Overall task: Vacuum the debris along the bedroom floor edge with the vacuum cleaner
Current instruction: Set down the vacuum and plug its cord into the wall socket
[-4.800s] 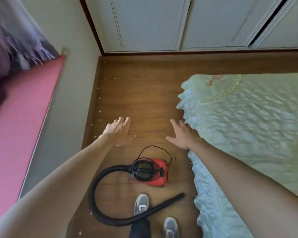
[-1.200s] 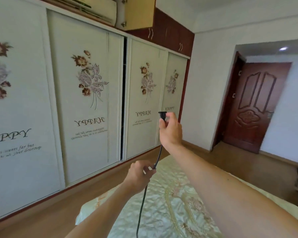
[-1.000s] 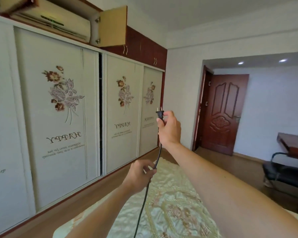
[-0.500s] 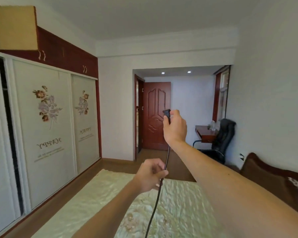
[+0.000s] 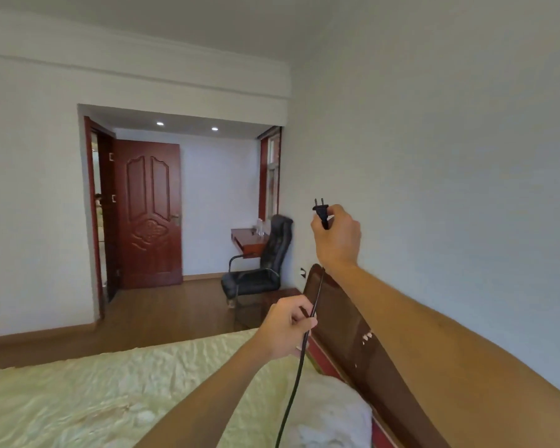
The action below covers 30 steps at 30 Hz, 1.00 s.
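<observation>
Two hands grip one black cord [image 5: 299,360]: right hand [image 5: 337,236] fingers closed on the plug [image 5: 321,215], prongs up; left hand [image 5: 288,324] fingers pinch the cord above the bed [image 5: 78,392].

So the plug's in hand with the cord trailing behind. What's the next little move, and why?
Probably carry the plug toward the small wall socket beside the headboard. The right hand holds the plug prongs-up in mid-air, the left hand pinches the cord, and nothing is plugged in yet, so the vacuum likely has no power.
</observation>
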### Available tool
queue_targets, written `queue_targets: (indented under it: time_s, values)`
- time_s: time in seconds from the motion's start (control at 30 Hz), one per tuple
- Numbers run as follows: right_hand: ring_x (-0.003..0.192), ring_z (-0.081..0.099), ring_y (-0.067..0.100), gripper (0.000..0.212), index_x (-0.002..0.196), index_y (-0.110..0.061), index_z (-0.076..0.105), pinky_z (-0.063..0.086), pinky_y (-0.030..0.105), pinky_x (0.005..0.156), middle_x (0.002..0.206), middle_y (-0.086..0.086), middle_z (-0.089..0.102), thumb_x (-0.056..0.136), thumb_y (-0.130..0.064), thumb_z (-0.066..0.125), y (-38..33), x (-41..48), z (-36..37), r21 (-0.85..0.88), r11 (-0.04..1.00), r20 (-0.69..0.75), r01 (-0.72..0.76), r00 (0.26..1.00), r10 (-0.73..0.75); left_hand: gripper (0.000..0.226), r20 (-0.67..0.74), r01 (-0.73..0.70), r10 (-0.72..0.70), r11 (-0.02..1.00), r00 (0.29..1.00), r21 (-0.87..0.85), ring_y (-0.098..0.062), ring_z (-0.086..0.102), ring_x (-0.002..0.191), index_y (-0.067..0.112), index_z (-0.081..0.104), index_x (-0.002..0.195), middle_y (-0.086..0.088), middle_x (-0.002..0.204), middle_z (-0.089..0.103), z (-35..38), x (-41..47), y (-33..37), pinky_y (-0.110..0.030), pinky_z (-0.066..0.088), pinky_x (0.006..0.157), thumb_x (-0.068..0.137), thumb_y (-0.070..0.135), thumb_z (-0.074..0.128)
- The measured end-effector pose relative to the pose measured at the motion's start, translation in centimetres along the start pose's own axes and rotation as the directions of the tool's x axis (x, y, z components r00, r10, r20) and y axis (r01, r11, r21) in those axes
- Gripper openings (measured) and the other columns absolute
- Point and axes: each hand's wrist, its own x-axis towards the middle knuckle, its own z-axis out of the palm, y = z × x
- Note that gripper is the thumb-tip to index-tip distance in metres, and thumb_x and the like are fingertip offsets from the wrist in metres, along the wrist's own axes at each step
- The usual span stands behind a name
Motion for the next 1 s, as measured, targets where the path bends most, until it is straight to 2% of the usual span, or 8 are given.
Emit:
queue_targets:
  time_s: [0.03,0.1,0.2,0.4,0.5,0.73,0.93,1.0]
  values:
    - [0.081,0.067,0.029,0.024,0.111,-0.008,0.063,0.056,0.039,0.073,0.092,0.013,0.072,0.095,-0.025,0.06,0.8,0.1,-1.1,-0.015,1.0,-0.028,-0.016,0.999,0.015,0.01,0.034,-0.024,0.024,1.0,0.999,-0.009,-0.024,0.063,0.061,0.006,0.057,0.09,-0.005,0.065,0.058,1.0,0.4,0.4,-0.051,0.06,0.065,0.095,0.014,0.061]
    - [0.077,0.066,0.031,0.023,0.108,-0.007,0.064,0.056,0.042,0.069,0.086,0.014,0.071,0.093,-0.025,0.06,2.4,0.0,-3.4,-0.058,0.997,-0.079,-0.044,0.996,0.039,0.007,0.097,-0.044,0.05,0.997,0.994,-0.062,-0.02,0.062,0.057,0.005,0.058,0.091,-0.002,0.063,0.058,3.3,0.8,1.2,-0.046,0.061,0.061,0.095,0.011,0.06]
    - [0.074,0.065,0.031,0.024,0.107,-0.006,0.064,0.055,0.041,0.065,0.083,0.014,0.07,0.093,-0.024,0.059,4.6,-0.2,-7.5,-0.14,0.986,-0.149,-0.095,0.986,0.074,0.006,0.172,-0.061,0.085,0.988,0.981,-0.144,-0.02,0.06,0.055,0.003,0.058,0.09,-0.005,0.065,0.058,7.1,1.3,2.6,-0.041,0.06,0.056,0.095,0.007,0.059]
    - [0.07,0.063,0.029,0.023,0.101,-0.007,0.064,0.053,0.039,0.064,0.077,0.011,0.068,0.093,-0.028,0.058,8.6,-0.5,-16.9,-0.244,0.951,-0.269,-0.19,0.955,0.122,0.015,0.371,0.001,0.106,0.961,0.923,-0.275,-0.023,0.06,0.062,0.014,0.057,0.082,-0.008,0.071,0.057,15.8,1.8,7.1,-0.044,0.061,0.059,0.096,0.011,0.058]
    - [0.069,0.062,0.028,0.023,0.099,-0.009,0.065,0.055,0.04,0.064,0.075,0.009,0.067,0.093,-0.03,0.058,10.4,-0.5,-21.6,-0.282,0.925,-0.356,-0.257,0.923,0.147,0.012,0.435,-0.033,0.171,0.951,0.884,-0.307,-0.024,0.061,0.064,0.014,0.059,0.084,-0.01,0.074,0.058,20.0,1.9,9.7,-0.047,0.062,0.062,0.095,0.015,0.059]
    - [0.058,0.057,0.023,0.023,0.094,-0.012,0.067,0.053,0.036,0.061,0.069,0.004,0.066,0.09,-0.033,0.059,15.5,-1.5,-31.5,-0.295,0.872,-0.518,-0.391,0.832,0.198,0.004,0.573,-0.076,0.275,0.935,0.772,-0.345,-0.021,0.066,0.066,0.017,0.062,0.094,-0.007,0.076,0.059,29.7,1.7,14.4,-0.043,0.062,0.061,0.096,0.017,0.059]
    - [0.052,0.052,0.022,0.024,0.094,-0.012,0.07,0.05,0.033,0.057,0.065,0.004,0.062,0.09,-0.032,0.058,22.5,-2.6,-39.1,-0.268,0.816,-0.62,-0.512,0.74,0.26,0.006,0.657,-0.073,0.297,0.935,0.693,-0.346,-0.017,0.064,0.06,0.019,0.063,0.091,-0.009,0.077,0.06,38.2,1.7,16.8,-0.048,0.062,0.066,0.095,0.018,0.059]
    - [0.051,0.051,0.022,0.024,0.094,-0.012,0.071,0.048,0.033,0.056,0.063,0.004,0.061,0.091,-0.032,0.058,25.3,-3.2,-41.5,-0.257,0.796,-0.642,-0.548,0.712,0.283,0.006,0.679,-0.069,0.29,0.94,0.674,-0.333,-0.015,0.064,0.06,0.019,0.063,0.092,-0.009,0.078,0.06,41.4,1.7,17.2,-0.044,0.063,0.065,0.095,0.019,0.059]
